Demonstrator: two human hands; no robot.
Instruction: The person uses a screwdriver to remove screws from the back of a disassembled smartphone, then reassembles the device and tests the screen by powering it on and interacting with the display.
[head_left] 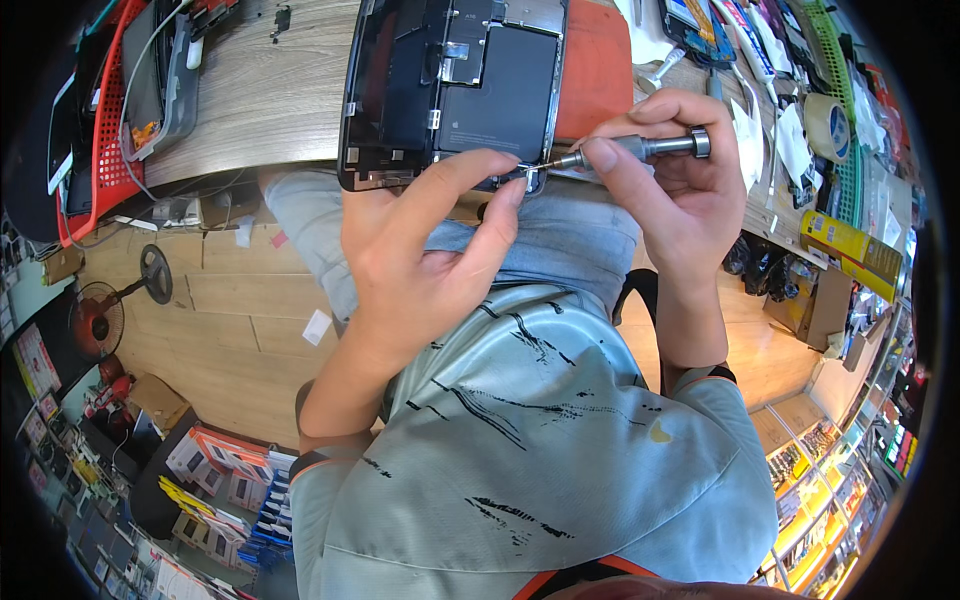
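Observation:
An opened smartphone [500, 95] lies at the table's front edge, its dark screen half [395, 80] folded out to the left and its black battery in view. My left hand [420, 235] is at the phone's near edge, thumb and index fingertips pinched close together. Something small and metallic [531, 173] shows beside those fingertips; its kind cannot be made out. In my right hand [690, 195] is a slim precision screwdriver [645, 147], held between thumb and fingers. Its tip points left and meets the phone's near right corner, beside my left fingertips.
An orange-red mat [597, 70] lies right of the phone. To the left stands a red basket [112, 150] beside a grey bin with devices. Tools, papers and a tape roll [826, 128] crowd the right side, with a yellow can [850, 255] near them. A fan [97, 320] stands below left.

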